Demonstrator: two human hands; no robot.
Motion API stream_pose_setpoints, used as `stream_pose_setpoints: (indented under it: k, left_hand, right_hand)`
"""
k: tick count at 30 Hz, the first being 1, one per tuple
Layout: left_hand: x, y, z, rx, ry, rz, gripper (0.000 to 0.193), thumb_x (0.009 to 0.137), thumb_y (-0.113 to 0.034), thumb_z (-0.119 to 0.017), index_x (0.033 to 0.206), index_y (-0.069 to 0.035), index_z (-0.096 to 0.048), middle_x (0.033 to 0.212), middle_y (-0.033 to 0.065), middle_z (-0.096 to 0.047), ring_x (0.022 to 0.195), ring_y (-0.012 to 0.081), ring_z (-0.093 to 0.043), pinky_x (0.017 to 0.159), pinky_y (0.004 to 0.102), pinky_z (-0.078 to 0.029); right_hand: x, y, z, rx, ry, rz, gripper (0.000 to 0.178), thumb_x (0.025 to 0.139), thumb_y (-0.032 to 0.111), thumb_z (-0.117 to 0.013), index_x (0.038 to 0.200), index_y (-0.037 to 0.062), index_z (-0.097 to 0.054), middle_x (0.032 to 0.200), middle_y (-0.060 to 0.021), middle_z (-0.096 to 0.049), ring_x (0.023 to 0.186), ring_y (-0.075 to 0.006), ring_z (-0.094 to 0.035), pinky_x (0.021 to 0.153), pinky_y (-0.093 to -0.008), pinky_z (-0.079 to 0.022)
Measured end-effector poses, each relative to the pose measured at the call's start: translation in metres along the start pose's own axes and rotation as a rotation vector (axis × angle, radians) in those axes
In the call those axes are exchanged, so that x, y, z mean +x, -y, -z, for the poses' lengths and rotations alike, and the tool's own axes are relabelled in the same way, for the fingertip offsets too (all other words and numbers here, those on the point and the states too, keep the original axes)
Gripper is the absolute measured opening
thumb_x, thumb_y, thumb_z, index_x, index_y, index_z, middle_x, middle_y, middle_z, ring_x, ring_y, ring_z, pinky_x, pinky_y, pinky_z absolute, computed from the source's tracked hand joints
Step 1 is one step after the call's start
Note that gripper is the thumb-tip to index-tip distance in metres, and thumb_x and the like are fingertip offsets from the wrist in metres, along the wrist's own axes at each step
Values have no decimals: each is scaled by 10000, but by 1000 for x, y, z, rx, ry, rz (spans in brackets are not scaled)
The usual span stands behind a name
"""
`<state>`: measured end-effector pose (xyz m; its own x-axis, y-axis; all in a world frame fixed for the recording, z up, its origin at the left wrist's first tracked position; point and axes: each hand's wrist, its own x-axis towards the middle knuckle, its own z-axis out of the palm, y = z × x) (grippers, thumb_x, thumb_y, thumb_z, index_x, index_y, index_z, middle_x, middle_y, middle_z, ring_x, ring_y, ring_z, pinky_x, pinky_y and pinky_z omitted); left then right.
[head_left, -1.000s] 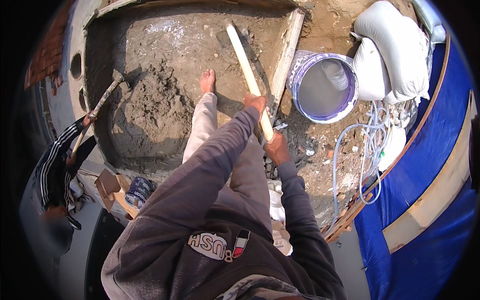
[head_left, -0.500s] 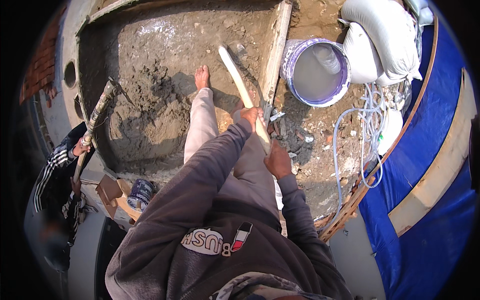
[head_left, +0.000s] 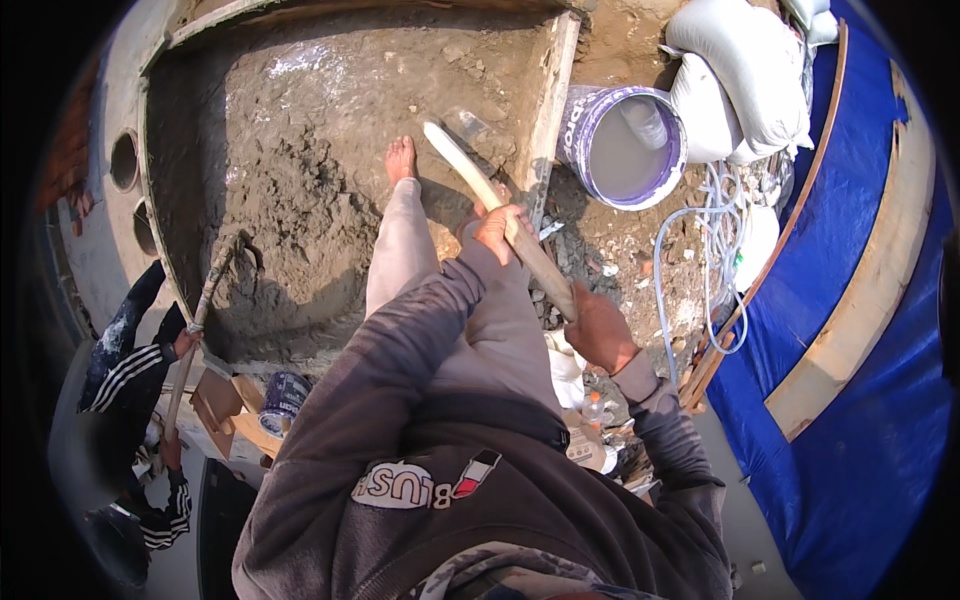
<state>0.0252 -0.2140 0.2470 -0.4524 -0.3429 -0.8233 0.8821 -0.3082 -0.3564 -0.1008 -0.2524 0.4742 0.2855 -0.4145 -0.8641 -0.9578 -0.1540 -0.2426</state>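
Note:
My left hand is wrapped round the middle of a hoe's pale, slightly curved wooden handle. Lower down, near its rear end, my right hand grips the same handle. The handle slants away to the left, over wet grey mortar. A flat greyish piece, apparently the blade, shows beside its far end, partly smeared with mud. My bare left foot stands in the mix, beside a lumpy mortar heap. My other foot is mostly hidden behind my left hand and the handle.
Boards edge the mixing bed. A purple-rimmed bucket of cloudy water, white sacks and coiled clear hose lie right. At left, a co-worker's hands hold another long-handled tool. A blue tarp lies far right.
My right hand has moved right and nearer, with the handle now slanting more sideways. The hoe's far end has shifted nearer and left. The co-worker's tool has come nearer and stands more upright.

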Motion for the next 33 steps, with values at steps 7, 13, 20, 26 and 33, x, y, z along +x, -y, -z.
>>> stream_pose_setpoints:
  k: [7, 13, 20, 26, 33]
  left_hand:
    - [-3, -67, 16, -3, -38, -196, 254, 796, -154, -710, 910, -124, -485, 751, 77, -514, 665, 271, -540, 672, 515, -496]
    - [-11, -99, 25, 34, -146, -395, 235, 803, -206, -716, 869, -144, -499, 653, 22, -456, 572, 188, -489, 561, 382, -432]
    - [-38, 98, -9, 39, -126, -275, 87, 793, -91, -628, 795, -78, -542, 679, 32, -484, 631, 198, -501, 647, 411, -487]
    - [-55, 238, -11, 288, 18, -14, 150, 790, -75, -695, 853, -39, -564, 808, 66, -572, 807, 251, -593, 840, 427, -482]
    - [-42, 89, -3, 209, -103, -158, 137, 756, -51, -666, 808, -54, -539, 727, 73, -547, 697, 241, -568, 756, 417, -501]
  right_hand:
    - [-89, 13, 45, 118, 84, -25, 405, 670, 6, -605, 1040, -23, -442, 866, -272, -586, 855, -464, -579, 739, -509, -457]
    - [-149, -43, 34, 168, 9, 85, 484, 661, -7, -632, 1118, 6, -473, 900, -251, -593, 847, -434, -597, 714, -457, -472]
    - [-275, -218, -51, 168, -160, -233, 254, 691, 30, -651, 929, 71, -573, 837, -192, -613, 806, -409, -602, 664, -428, -464]
    - [-370, -333, -155, 41, -474, -477, 126, 722, 94, -648, 814, 57, -570, 761, -179, -571, 780, -404, -577, 655, -438, -447]
    - [-248, -244, -142, 348, -150, -223, 308, 636, 88, -689, 921, 63, -575, 795, -191, -611, 809, -412, -597, 701, -457, -473]
